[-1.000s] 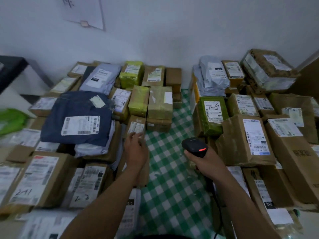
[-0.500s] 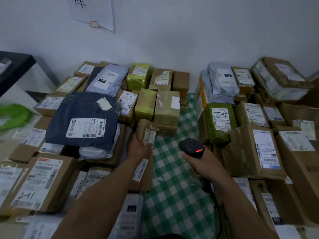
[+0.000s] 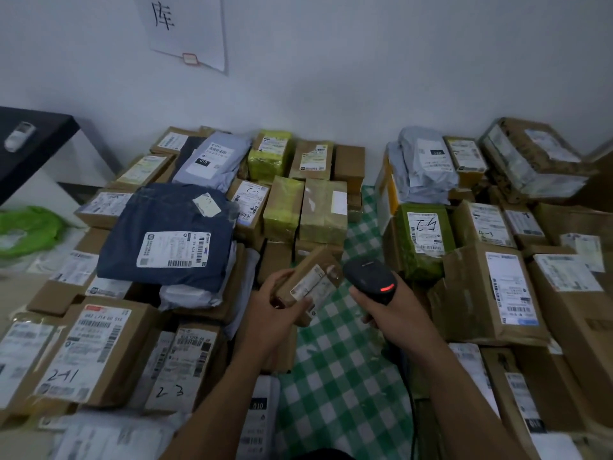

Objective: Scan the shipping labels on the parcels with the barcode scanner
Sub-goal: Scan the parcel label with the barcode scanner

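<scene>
My left hand (image 3: 269,313) grips a small brown cardboard parcel (image 3: 310,277), lifted and tilted above the table, its white shipping label (image 3: 310,283) facing up and to the right. My right hand (image 3: 389,313) holds a black barcode scanner (image 3: 370,277) by its handle, with a red light lit on its head. The scanner's head sits just right of the parcel, almost touching it. Its cable hangs down under my right forearm.
Labelled parcels crowd a table with a green-and-white checked cloth (image 3: 338,376): brown boxes, a dark blue bag (image 3: 172,234), grey bags and yellow-green wrapped boxes on the left, more boxes (image 3: 491,293) on the right. A black desk (image 3: 33,141) stands far left. A paper sign (image 3: 185,28) hangs on the wall.
My left hand picked the small brown parcel off the left pile and raised it towards the centre. My right hand brought the scanner up close beside it.
</scene>
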Motion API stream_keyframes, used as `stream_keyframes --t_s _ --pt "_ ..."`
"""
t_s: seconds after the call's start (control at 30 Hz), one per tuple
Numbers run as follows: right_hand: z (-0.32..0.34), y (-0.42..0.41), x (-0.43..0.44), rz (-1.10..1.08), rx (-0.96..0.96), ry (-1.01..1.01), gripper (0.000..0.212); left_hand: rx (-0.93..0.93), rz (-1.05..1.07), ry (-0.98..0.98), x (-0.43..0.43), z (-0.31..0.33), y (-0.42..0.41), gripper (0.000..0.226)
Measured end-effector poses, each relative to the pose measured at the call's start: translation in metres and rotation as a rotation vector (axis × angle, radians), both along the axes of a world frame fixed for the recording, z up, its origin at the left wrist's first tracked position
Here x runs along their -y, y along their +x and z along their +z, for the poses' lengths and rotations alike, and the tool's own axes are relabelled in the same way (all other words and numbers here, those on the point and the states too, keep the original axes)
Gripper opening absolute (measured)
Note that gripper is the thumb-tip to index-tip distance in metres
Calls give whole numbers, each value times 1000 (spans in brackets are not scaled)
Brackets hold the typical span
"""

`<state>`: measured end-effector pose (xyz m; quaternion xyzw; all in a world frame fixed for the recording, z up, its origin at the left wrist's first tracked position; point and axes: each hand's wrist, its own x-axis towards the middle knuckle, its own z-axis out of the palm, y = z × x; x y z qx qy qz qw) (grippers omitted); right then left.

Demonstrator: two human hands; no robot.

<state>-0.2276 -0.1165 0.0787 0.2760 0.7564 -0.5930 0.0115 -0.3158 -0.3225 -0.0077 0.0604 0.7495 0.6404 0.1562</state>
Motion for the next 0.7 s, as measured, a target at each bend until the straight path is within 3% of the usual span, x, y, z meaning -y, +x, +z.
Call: stream_keyframes --t_s 0.27,0.57,0.7 --pt "5 8 29 115 -35 21 43 68 -40 62 22 15 18 58" --pt "16 11 48 212 -51 48 33 -21 206 131 39 30 35 51" --pt "24 8 59 257 -42 27 44 -76 290 126 53 38 31 49"
